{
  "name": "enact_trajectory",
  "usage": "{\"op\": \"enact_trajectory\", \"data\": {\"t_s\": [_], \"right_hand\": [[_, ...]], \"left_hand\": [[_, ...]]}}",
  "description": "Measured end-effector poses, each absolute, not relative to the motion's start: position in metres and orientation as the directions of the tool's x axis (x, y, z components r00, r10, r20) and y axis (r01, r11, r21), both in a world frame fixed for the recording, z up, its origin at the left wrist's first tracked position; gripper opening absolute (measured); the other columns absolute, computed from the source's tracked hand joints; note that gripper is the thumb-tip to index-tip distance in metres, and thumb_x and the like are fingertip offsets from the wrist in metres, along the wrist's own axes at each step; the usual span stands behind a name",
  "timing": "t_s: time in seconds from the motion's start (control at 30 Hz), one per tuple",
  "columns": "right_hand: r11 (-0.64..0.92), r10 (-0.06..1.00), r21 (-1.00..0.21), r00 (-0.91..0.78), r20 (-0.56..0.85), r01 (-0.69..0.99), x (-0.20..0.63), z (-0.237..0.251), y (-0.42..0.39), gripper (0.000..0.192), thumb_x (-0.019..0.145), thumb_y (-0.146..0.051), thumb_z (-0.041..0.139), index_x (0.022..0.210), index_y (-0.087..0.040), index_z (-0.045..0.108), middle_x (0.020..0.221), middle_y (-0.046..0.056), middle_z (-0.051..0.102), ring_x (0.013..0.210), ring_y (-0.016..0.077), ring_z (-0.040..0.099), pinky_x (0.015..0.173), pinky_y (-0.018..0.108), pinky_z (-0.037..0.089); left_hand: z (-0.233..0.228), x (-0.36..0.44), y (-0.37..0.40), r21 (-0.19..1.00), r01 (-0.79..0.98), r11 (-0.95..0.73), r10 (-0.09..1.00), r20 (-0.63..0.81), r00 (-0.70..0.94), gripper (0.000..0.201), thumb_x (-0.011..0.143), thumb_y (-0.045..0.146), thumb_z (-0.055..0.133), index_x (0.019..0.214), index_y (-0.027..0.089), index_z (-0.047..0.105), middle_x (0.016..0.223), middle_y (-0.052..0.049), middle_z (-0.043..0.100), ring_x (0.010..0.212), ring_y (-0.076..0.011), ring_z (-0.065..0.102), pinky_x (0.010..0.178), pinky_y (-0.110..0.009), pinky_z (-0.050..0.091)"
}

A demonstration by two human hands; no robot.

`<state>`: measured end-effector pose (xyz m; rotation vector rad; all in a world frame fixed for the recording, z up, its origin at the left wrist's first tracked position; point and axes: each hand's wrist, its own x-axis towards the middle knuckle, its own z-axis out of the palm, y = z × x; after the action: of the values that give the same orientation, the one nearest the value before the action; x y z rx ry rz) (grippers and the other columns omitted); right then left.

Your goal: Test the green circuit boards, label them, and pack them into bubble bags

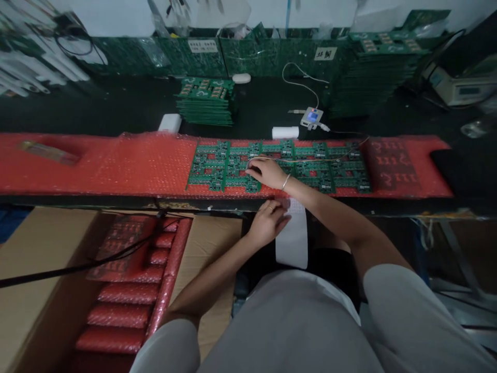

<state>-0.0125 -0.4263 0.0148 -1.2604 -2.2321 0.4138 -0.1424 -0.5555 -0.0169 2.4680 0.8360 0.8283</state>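
A panel of green circuit boards (310, 166) lies on red bubble wrap (116, 166) at the bench's front edge. My right hand (267, 173) rests on the panel's left half, fingertips pressed on a board; whether they pinch something small I cannot tell. A bracelet circles that wrist. My left hand (268, 220), with a ring, sits just below the bench edge and pinches the top of a white strip of label paper (293, 238) that hangs down over my lap.
A cardboard box (42, 280) at lower left holds rolls of red bubble wrap (128, 292). Stacks of green boards (205, 101) stand at the back, with more (373, 72) at right. A small device with a blue screen (311, 117), a white roll (285, 132) and a scale (462, 88) sit behind the panel.
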Motion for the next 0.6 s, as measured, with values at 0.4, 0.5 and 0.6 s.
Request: {"op": "enact_trajectory", "data": {"t_s": [0.4,0.5,0.6], "right_hand": [[0.512,0.859,-0.520,-0.410,0.306,0.684,-0.013,0.016,-0.428,0.017,0.100,-0.031,0.056,0.094,-0.020,0.067,0.107,0.008,0.072,0.107,0.0229,0.060,0.098,0.035,0.041],[0.513,0.858,-0.521,-0.412,0.306,0.682,-0.012,0.016,-0.429,0.017,0.100,-0.032,0.056,0.094,-0.020,0.067,0.106,0.008,0.073,0.106,0.0227,0.060,0.097,0.035,0.041],[0.505,0.863,-0.518,-0.406,0.301,0.690,-0.013,0.017,-0.429,0.017,0.100,-0.032,0.057,0.094,-0.019,0.067,0.107,0.008,0.073,0.105,0.0225,0.060,0.098,0.034,0.041]], "left_hand": [[-0.040,-0.128,-0.553,0.627,0.421,-0.655,0.741,0.428,0.517,0.009,0.094,0.017,0.062,0.099,0.020,0.069,0.102,-0.008,0.063,0.100,-0.0249,0.060,0.089,-0.042,0.055],[-0.040,-0.126,-0.551,0.657,0.420,-0.626,0.765,0.414,0.493,0.008,0.091,0.015,0.065,0.096,0.021,0.068,0.100,-0.008,0.063,0.098,-0.0247,0.061,0.086,-0.042,0.055],[-0.040,-0.125,-0.552,0.675,0.404,-0.617,0.770,0.413,0.486,0.009,0.090,0.012,0.065,0.090,0.021,0.067,0.097,-0.007,0.063,0.096,-0.0238,0.061,0.085,-0.040,0.055]]}}
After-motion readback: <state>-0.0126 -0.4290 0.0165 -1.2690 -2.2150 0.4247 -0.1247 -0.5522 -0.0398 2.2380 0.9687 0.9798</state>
